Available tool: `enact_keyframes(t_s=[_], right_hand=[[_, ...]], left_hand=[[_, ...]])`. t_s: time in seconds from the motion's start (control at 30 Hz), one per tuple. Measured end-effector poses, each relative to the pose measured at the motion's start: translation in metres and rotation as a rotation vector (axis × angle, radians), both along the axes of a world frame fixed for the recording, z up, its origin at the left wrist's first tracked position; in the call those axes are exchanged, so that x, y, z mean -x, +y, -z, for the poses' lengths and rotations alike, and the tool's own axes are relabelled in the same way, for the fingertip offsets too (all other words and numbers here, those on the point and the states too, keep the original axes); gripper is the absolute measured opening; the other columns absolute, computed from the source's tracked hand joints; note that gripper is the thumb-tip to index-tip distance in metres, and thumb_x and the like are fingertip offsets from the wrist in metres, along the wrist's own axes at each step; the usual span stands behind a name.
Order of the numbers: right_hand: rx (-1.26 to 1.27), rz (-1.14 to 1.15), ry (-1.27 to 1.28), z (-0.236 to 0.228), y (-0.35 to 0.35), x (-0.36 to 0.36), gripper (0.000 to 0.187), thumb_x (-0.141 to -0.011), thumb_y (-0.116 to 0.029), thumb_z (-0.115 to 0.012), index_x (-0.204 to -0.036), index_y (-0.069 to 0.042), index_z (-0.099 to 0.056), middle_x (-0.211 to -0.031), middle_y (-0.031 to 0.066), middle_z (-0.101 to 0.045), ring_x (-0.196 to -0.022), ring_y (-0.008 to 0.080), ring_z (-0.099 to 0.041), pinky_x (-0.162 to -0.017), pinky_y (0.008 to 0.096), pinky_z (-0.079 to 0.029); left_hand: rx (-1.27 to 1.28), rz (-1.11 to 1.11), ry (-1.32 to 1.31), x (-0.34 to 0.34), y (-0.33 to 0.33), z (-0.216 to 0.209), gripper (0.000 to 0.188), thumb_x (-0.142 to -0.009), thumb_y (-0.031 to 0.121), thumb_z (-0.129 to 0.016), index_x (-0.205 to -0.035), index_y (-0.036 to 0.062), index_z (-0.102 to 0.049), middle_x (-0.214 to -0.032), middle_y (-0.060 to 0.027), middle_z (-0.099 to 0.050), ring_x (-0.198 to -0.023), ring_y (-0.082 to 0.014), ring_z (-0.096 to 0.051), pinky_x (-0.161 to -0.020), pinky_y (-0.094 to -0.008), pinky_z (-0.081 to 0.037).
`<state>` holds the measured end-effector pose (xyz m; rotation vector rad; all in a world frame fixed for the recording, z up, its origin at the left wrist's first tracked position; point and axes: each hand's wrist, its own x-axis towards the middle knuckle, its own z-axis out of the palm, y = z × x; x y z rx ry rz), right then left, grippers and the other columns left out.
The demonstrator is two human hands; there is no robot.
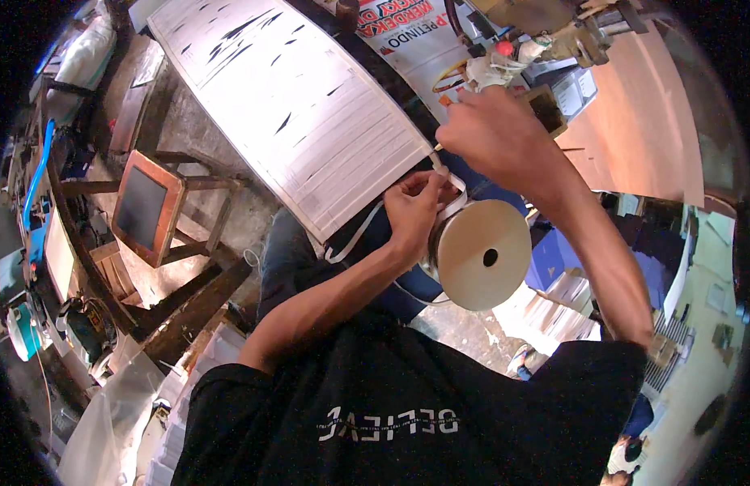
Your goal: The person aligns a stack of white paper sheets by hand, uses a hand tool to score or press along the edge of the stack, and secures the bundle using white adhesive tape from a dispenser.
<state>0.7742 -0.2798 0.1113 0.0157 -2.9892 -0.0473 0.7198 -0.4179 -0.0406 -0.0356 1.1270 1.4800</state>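
Observation:
A long pale panel (334, 142) with dark streaks and slits stretches from the upper left to its near end, close to my hands. My left hand (415, 206) is closed in a pinch on a narrow white strip (460, 194) beside the panel's near right corner. This strip loops next to a large cream spool (508, 271), which stands between my arms with a dark hole in its middle. My right hand (496, 134) is closed above and right of that corner. What its fingers hold, if anything, is hidden. Another length of white strip (359, 233) hangs left of my left hand.
A wooden stool frame (168, 219) with a dark seat stands at the left. Beyond my right hand lie a printed white sheet (407, 40), a red round object (504, 48) and crumpled white material. A curved brown board (634, 121) is at the right, above stacked pale sheets (553, 312).

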Motion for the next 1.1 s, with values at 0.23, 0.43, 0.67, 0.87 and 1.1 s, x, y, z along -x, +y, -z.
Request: enact_keyframes(t_s=[0.23,0.43,0.67,0.87,1.1], right_hand=[[-0.056,0.059,-0.085,-0.003,0.0,0.001,0.009,-0.084,-0.006,-0.065,-0.088,-0.012,-0.06,-0.088,0.0078,-0.059,-0.092,0.0307,-0.063,-0.079,0.0442,-0.045],[-0.036,0.136,-0.182,-0.004,0.0,0.003,0.005,-0.086,-0.008,-0.063,-0.087,-0.012,-0.06,-0.088,0.0088,-0.059,-0.09,0.0296,-0.063,-0.079,0.0449,-0.044],[0.009,0.144,-0.165,0.001,0.002,0.003,0.004,-0.086,-0.007,-0.062,-0.089,-0.01,-0.061,-0.09,0.0113,-0.061,-0.091,0.0339,-0.062,-0.08,0.0457,-0.044],[0.071,0.046,-0.01,0.007,0.014,0.004,0.011,-0.083,-0.006,-0.065,-0.092,-0.009,-0.061,-0.09,0.0103,-0.061,-0.088,0.0347,-0.062,-0.081,0.0455,-0.045],[-0.217,0.212,-0.048,-0.021,0.014,-0.007,0.01,-0.085,-0.013,-0.067,-0.083,-0.006,-0.074,-0.081,0.0183,-0.073,-0.078,0.0366,-0.075,-0.073,0.0492,-0.059]], left_hand=[[-0.002,-0.007,-0.032,0.0,0.001,-0.001,0.024,-0.097,0.023,-0.077,-0.096,-0.0014,-0.076,-0.09,-0.0106,-0.078,-0.082,-0.0159,-0.074,-0.076,-0.0294,-0.058],[-0.004,-0.003,-0.041,0.003,0.001,-0.005,0.025,-0.097,0.023,-0.078,-0.095,-0.0014,-0.076,-0.092,-0.0115,-0.078,-0.084,-0.0168,-0.075,-0.081,-0.0311,-0.06],[-0.003,0.022,-0.025,0.003,-0.001,-0.003,0.026,-0.097,0.024,-0.078,-0.097,-0.0019,-0.076,-0.094,-0.0123,-0.078,-0.085,-0.0176,-0.075,-0.082,-0.0331,-0.062],[-0.001,0.016,-0.057,0.007,-0.001,-0.003,0.025,-0.096,0.02,-0.079,-0.097,-0.0043,-0.074,-0.095,-0.0135,-0.077,-0.084,-0.0192,-0.075,-0.079,-0.034,-0.063],[0.022,0.038,-0.008,0.002,-0.003,-0.005,0.026,-0.097,0.023,-0.078,-0.099,-0.0027,-0.075,-0.091,-0.011,-0.077,-0.082,-0.0169,-0.075,-0.073,-0.0288,-0.059]])
